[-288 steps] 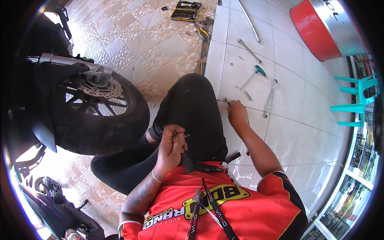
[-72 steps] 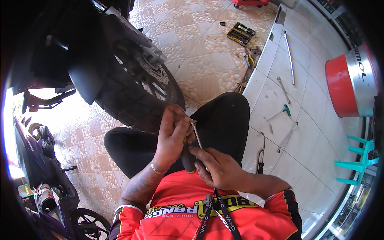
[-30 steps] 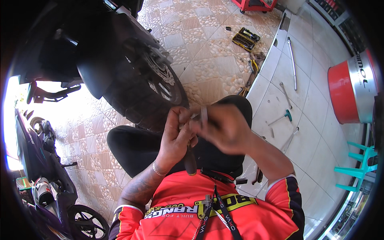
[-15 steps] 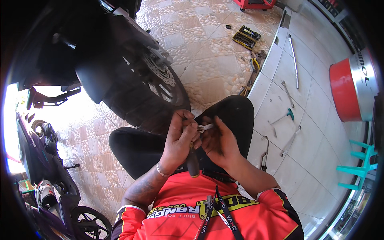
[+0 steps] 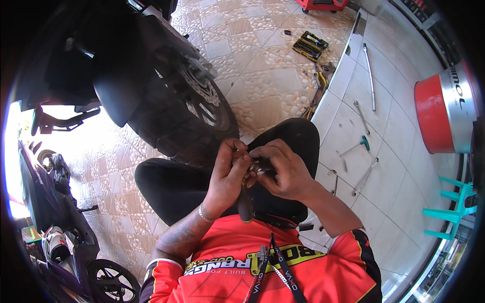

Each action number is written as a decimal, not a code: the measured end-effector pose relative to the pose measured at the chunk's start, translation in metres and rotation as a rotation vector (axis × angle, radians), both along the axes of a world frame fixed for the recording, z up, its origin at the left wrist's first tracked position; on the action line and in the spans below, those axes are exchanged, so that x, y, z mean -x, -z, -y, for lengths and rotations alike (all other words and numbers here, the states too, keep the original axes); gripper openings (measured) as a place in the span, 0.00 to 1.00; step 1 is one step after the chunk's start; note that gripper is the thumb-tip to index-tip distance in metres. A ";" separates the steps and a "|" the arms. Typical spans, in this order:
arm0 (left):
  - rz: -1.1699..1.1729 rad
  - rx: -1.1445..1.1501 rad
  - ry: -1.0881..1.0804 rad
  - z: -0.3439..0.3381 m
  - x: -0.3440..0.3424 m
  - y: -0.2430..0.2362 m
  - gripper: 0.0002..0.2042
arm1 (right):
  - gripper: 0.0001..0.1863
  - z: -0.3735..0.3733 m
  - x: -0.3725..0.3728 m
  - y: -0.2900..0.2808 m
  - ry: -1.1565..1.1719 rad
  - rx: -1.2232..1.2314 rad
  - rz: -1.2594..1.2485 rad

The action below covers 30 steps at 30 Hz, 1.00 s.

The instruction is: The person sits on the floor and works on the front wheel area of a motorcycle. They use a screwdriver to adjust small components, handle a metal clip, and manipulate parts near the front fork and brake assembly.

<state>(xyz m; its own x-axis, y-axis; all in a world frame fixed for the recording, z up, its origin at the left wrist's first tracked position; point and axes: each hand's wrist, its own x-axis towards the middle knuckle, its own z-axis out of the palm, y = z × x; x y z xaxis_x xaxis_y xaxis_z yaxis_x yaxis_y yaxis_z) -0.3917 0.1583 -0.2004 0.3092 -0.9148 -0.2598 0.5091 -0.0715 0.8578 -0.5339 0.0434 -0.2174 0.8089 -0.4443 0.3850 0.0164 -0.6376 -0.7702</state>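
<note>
My left hand [image 5: 227,171] is closed, its thumb and fingers pinched together above my lap. From under it hangs the thick dark handle [image 5: 245,207] of a hand tool with yellow trim; the working end is hidden by my fingers. My right hand [image 5: 284,170] meets it, back up, fingers curled round something dark. A small shiny metal piece [image 5: 259,171] shows between the fingertips of both hands, mostly covered, so its kind is unclear.
A motorcycle wheel [image 5: 177,111] stands just ahead on the left. A purple motorbike [image 5: 55,202] is at far left. Wrenches [image 5: 361,117], a green T-handle tool [image 5: 364,143] and a long bar [image 5: 370,76] lie on tiles to the right, beyond pliers [image 5: 321,81] and an open bit case [image 5: 309,46].
My right hand has rolled from palm-up to back-up and closed over the light metal piece it was holding. My left hand and the dark-handled tool stay nearly in place.
</note>
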 end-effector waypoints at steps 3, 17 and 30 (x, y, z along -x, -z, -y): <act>-0.019 0.019 -0.028 -0.002 0.000 0.000 0.09 | 0.23 0.008 -0.006 0.002 -0.045 0.201 0.071; 0.030 -0.026 -0.014 -0.001 -0.001 0.011 0.08 | 0.19 0.022 -0.013 0.017 -0.151 0.177 0.010; 0.002 -0.013 -0.031 -0.001 -0.006 0.012 0.08 | 0.17 0.018 -0.020 0.025 -0.217 0.059 -0.079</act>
